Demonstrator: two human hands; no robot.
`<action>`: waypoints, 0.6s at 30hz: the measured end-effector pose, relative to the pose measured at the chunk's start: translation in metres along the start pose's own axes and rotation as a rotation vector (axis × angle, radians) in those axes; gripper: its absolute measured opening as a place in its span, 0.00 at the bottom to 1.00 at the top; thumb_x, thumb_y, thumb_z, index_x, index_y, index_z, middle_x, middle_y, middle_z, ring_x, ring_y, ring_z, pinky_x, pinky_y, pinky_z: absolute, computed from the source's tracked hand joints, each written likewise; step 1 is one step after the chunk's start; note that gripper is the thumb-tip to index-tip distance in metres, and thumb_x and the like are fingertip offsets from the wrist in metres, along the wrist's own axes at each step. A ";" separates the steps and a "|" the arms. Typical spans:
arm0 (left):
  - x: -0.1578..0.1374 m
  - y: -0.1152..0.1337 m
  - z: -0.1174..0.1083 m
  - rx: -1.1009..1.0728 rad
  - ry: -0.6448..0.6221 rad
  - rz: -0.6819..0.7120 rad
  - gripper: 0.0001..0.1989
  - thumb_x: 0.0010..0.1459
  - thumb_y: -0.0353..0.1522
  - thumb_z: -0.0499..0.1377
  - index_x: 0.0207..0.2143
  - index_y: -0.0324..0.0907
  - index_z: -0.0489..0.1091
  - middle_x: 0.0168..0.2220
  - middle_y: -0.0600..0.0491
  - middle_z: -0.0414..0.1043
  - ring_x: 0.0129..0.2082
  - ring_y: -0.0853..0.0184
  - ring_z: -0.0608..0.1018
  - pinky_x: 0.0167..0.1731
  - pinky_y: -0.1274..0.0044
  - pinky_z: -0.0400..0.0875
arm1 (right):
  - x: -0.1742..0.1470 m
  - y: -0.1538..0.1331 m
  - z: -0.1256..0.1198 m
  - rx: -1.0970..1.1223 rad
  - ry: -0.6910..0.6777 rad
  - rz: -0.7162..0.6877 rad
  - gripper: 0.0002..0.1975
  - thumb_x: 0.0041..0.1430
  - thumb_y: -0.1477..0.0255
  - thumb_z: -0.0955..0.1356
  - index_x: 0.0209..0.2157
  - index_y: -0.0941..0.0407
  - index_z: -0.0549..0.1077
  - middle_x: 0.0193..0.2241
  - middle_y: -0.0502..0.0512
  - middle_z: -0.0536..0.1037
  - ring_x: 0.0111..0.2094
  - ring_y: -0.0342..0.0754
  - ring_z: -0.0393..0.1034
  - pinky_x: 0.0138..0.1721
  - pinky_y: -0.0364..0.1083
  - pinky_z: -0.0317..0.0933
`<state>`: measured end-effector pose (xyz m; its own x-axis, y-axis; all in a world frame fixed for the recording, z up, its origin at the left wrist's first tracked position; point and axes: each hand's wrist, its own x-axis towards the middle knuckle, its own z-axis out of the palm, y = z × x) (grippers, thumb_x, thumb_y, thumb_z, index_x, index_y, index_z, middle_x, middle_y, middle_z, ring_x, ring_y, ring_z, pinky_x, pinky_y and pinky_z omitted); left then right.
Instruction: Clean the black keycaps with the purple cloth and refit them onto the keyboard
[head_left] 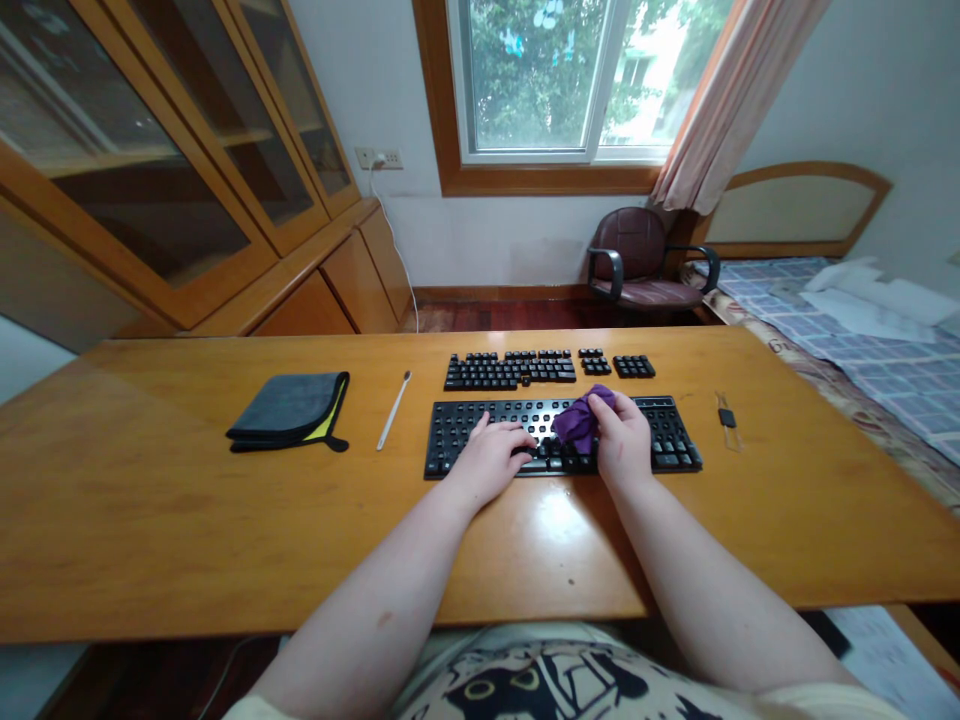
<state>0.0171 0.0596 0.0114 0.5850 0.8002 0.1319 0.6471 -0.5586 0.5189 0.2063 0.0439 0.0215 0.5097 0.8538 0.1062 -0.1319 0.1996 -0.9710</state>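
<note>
A black keyboard (442, 437) lies in front of me, with many keycaps gone from its left and middle parts. My left hand (491, 455) rests on its left half, fingers spread across the board and holding nothing that I can see. Over the right-centre part, my right hand (624, 437) is closed on a bunched purple cloth (577, 422). The cloth hangs down onto the keyboard and hides part of it. Loose black keycaps (510, 370) are laid out in rows just behind the keyboard, with smaller groups (634, 366) to their right.
On the left lie a folded grey towel (289, 405) with black edging and a toothbrush (394, 410). A small wire keycap puller (726, 418) sits right of the keyboard. All rest on a wooden desk (225, 540). Beyond it are a chair (637, 255) and a bed (795, 310).
</note>
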 end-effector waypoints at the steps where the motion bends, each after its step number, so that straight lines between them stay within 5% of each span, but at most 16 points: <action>1: 0.000 0.000 0.000 0.004 0.002 0.002 0.09 0.54 0.34 0.57 0.39 0.49 0.71 0.43 0.54 0.74 0.52 0.64 0.69 0.59 0.57 0.42 | 0.000 0.000 0.000 0.003 0.002 0.002 0.11 0.47 0.65 0.70 0.31 0.57 0.73 0.26 0.50 0.75 0.26 0.44 0.68 0.29 0.44 0.62; 13: -0.012 0.014 -0.001 0.278 0.126 0.136 0.12 0.55 0.37 0.57 0.42 0.48 0.73 0.47 0.51 0.71 0.54 0.58 0.65 0.58 0.54 0.45 | -0.001 0.000 0.001 -0.015 -0.020 -0.002 0.12 0.47 0.64 0.70 0.32 0.57 0.74 0.27 0.51 0.76 0.28 0.45 0.68 0.32 0.45 0.62; 18: -0.009 0.012 0.004 0.223 0.113 0.123 0.09 0.56 0.33 0.56 0.37 0.49 0.74 0.39 0.54 0.76 0.43 0.65 0.72 0.57 0.60 0.51 | -0.001 0.001 0.001 -0.021 -0.023 0.005 0.13 0.46 0.63 0.70 0.32 0.57 0.74 0.27 0.51 0.75 0.27 0.45 0.68 0.31 0.45 0.62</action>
<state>0.0216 0.0447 0.0136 0.6153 0.7359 0.2825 0.6738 -0.6770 0.2961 0.2050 0.0431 0.0210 0.4890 0.8658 0.1062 -0.1163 0.1853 -0.9758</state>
